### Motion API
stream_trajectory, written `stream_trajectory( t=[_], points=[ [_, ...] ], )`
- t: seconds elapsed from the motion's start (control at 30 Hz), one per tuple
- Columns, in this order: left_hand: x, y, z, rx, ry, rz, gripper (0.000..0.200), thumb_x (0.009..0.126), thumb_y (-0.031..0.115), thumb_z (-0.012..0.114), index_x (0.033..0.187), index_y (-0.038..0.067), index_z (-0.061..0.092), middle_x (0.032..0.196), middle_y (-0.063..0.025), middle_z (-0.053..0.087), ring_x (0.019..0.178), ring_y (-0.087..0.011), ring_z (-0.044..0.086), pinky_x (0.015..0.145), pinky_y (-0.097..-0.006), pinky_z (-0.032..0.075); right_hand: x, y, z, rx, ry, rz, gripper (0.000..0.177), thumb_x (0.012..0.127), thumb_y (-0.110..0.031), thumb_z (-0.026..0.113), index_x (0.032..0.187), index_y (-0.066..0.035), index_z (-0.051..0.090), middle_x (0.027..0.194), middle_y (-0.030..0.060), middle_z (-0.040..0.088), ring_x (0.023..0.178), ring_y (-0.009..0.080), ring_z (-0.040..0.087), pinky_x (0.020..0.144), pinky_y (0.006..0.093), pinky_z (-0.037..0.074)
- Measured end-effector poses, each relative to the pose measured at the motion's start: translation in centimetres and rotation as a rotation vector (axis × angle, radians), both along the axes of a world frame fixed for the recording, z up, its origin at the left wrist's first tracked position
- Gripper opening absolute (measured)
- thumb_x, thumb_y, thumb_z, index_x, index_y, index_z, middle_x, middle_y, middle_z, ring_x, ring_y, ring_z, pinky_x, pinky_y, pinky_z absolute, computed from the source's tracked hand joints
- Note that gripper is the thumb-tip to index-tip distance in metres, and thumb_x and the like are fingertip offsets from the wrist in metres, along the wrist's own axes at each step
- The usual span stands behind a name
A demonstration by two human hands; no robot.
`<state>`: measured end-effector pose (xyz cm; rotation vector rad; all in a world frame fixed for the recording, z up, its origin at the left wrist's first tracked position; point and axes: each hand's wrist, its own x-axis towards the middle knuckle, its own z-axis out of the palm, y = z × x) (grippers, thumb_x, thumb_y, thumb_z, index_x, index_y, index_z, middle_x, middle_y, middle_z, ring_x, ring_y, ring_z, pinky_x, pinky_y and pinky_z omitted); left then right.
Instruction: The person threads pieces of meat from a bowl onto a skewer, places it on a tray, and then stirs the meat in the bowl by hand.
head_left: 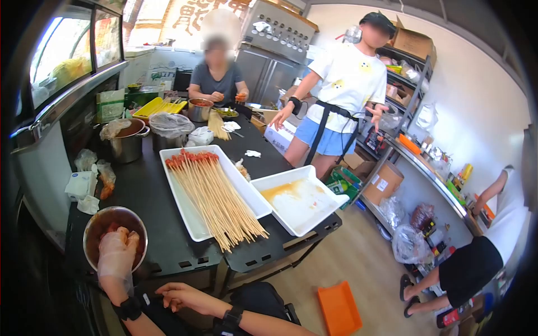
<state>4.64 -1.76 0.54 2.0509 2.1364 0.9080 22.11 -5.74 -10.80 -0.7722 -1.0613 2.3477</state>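
Note:
A thin clear glove covers my left hand (117, 252), which reaches into a round metal pot (143, 227) at the near left. Its fingers curl down among wet red pieces that look like meat, and their tips are hidden. My bare right hand (182, 295) hovers over my lap, right of the pot, open with loosely bent fingers and holding nothing. Beyond it, a white tray (189, 222) carries a row of wooden skewers (218, 201). Red meat tips their far ends; their bare ends stick out over the tray's near edge.
Another white tray (302, 210) holds some yellowish liquid. Metal pots (126, 147) and a yellow tray (157, 107) stand farther back. One person (218, 78) sits behind the black table (185, 252), another (347, 73) stands beside it. An orange bin (339, 308) lies on the floor.

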Motion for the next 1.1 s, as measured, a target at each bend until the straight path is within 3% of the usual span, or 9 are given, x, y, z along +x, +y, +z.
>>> stream_trajectory(
  t=[0.17, 0.27, 0.3, 0.37, 0.4, 0.57, 0.67, 0.9, 1.1],
  points=[
    [-0.1, 0.4, -0.4, -0.034, -0.063, -0.003, 0.023, 0.080, 0.024, 0.055, 0.073, 0.002, 0.057, 0.073, -0.0206, 0.058, 0.073, -0.0382, 0.055, 0.070, -0.0468, 0.041, 0.1, -0.7, 0.5, 0.086, -0.112, 0.015, 0.033, 0.089, -0.023, 0.047, 0.116, -0.004, 0.049, 0.079, 0.0010, 0.056, 0.063, 0.0067, 0.052, 0.061, 0.0183, 0.044],
    [0.5, 0.1, -0.3, 0.026, 0.000, 0.057, 0.025, 0.079, 0.024, 0.054, 0.070, 0.001, 0.056, 0.072, -0.0208, 0.058, 0.075, -0.0375, 0.055, 0.072, -0.0476, 0.040, 0.5, -0.7, -0.1, 0.031, -0.068, 0.031, 0.029, 0.089, -0.027, 0.047, 0.111, -0.010, 0.052, 0.075, -0.0004, 0.055, 0.060, 0.0059, 0.050, 0.054, 0.0174, 0.041],
    [0.5, 0.2, -0.3, 0.039, -0.009, 0.075, 0.025, 0.079, 0.024, 0.054, 0.070, 0.001, 0.056, 0.072, -0.0208, 0.058, 0.075, -0.0375, 0.055, 0.072, -0.0476, 0.040, 1.4, -1.0, 1.5, 0.112, -0.062, 0.053, 0.033, 0.090, -0.026, 0.049, 0.115, -0.006, 0.050, 0.101, 0.0121, 0.059, 0.087, 0.0273, 0.058, 0.079, 0.0363, 0.046],
    [0.2, 0.2, -0.6, 0.038, -0.012, 0.050, 0.025, 0.079, 0.024, 0.054, 0.071, 0.001, 0.057, 0.071, -0.0205, 0.057, 0.076, -0.0374, 0.055, 0.074, -0.0474, 0.040, 1.2, -0.3, -0.2, 0.070, -0.032, 0.017, 0.030, 0.088, -0.026, 0.047, 0.112, -0.009, 0.051, 0.075, -0.0003, 0.056, 0.059, 0.0059, 0.051, 0.054, 0.0177, 0.042],
    [0.4, -0.2, 0.0, 0.032, 0.018, 0.053, 0.024, 0.079, 0.024, 0.055, 0.073, 0.001, 0.057, 0.071, -0.0201, 0.057, 0.077, -0.0373, 0.055, 0.074, -0.0466, 0.041, 1.4, -0.2, 0.5, 0.077, -0.046, 0.032, 0.033, 0.089, -0.023, 0.046, 0.115, -0.004, 0.050, 0.079, 0.0009, 0.056, 0.063, 0.0065, 0.053, 0.060, 0.0186, 0.045],
    [0.2, 0.1, -0.4, 0.030, -0.020, -0.002, 0.020, 0.080, 0.021, 0.056, 0.075, 0.001, 0.057, 0.074, -0.0212, 0.057, 0.076, -0.0370, 0.055, 0.072, -0.0454, 0.041, 0.4, 0.6, -0.7, -0.035, -0.159, -0.112, 0.033, 0.088, -0.024, 0.046, 0.113, -0.004, 0.050, 0.079, 0.0008, 0.056, 0.062, 0.0063, 0.052, 0.057, 0.0177, 0.043],
    [0.2, 0.2, -0.2, 0.025, -0.060, -0.004, 0.019, 0.081, 0.020, 0.056, 0.076, 0.001, 0.057, 0.072, -0.0214, 0.056, 0.074, -0.0373, 0.054, 0.069, -0.0449, 0.041, -0.7, 0.0, 0.8, 0.114, -0.160, -0.055, 0.028, 0.087, -0.024, 0.046, 0.107, -0.005, 0.051, 0.076, 0.0015, 0.056, 0.058, 0.0069, 0.052, 0.054, 0.0184, 0.042],
    [0.0, 0.0, 0.0, 0.003, -0.020, -0.050, 0.021, 0.082, 0.021, 0.056, 0.080, 0.001, 0.058, 0.077, -0.0216, 0.056, 0.079, -0.0372, 0.054, 0.071, -0.0447, 0.041, 0.1, -0.8, -0.3, 0.121, -0.254, 0.083, 0.027, 0.085, -0.024, 0.047, 0.102, -0.004, 0.054, 0.072, 0.0036, 0.057, 0.054, 0.0093, 0.053, 0.051, 0.0204, 0.043],
    [0.3, 0.1, 0.3, -0.017, -0.075, -0.016, 0.021, 0.083, 0.023, 0.055, 0.081, 0.002, 0.058, 0.079, -0.0206, 0.056, 0.080, -0.0365, 0.054, 0.072, -0.0446, 0.041, -0.6, 0.5, -1.3, 0.087, -0.292, -0.002, 0.025, 0.087, -0.023, 0.045, 0.102, -0.004, 0.054, 0.071, 0.0036, 0.057, 0.056, 0.0094, 0.053, 0.053, 0.0214, 0.044]
  ],
)
